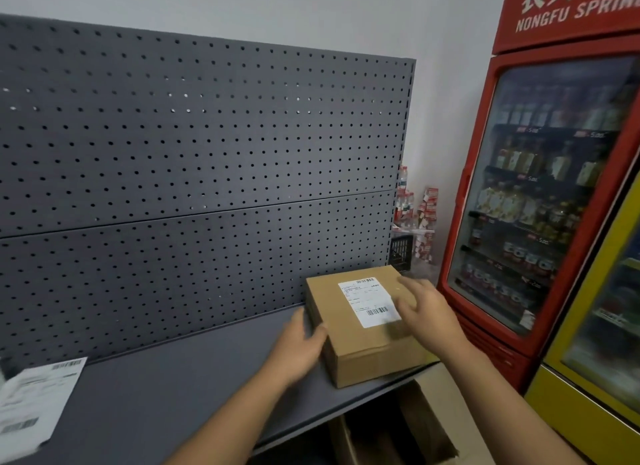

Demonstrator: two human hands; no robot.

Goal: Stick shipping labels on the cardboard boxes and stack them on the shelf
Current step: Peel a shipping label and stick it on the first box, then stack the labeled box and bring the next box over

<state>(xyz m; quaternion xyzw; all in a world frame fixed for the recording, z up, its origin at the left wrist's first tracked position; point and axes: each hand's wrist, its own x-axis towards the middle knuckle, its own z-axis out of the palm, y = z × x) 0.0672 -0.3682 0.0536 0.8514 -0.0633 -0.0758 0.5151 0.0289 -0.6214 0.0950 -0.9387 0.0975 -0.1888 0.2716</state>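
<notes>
Now on grey metal shelf [173,395], brown cardboard box [363,353]; left hand [301,346] straight-fingered against its side, right hand [429,312] spread flat on top.

On the shelf [173,388], left hand [300,345] and right hand [427,310] touch the box [374,355].

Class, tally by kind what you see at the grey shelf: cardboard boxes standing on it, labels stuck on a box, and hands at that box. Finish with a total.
cardboard box: 1
shipping label: 1
hands: 2 (left hand, right hand)
Total: 4
</notes>
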